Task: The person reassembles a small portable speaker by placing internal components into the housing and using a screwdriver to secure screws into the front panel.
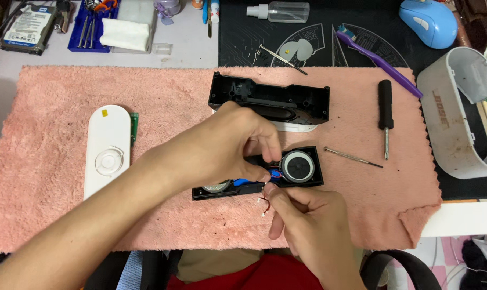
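Your right hand [308,215] sits nearest the camera, its fingers pinched together on the thin red and white wires [264,201] that trail from the black speaker module [265,174]. Keep that pinch light and close to where the wires enter the module; pulling farther along the leads would likely strain the joint. Your left hand [232,145] reaches across from the left, fingertips closed on the module's upper edge beside the round driver [298,166]. Use it to steady the module so only the wires move.

The module lies on the pink towel [66,177], slightly tilted, near its centre. It is a hard, glossy black plastic frame with a circular driver showing a pale ring and dark cone; a blue part shows under your left hand. The towel is soft, napped and speckled with dark debris, so it grips parts but could hide small screws.

To the left lies a long white rounded panel [108,150] with a round moulded recess. Beyond the hands rests a black housing shell [270,99], ribbed inside. To the right lie a black-handled screwdriver [385,107] and a thin metal probe [353,157]. Farther off on the tabletop [189,48] are a purple toothbrush [377,59], a clear spray bottle [281,11] and a blue mouse [428,21].
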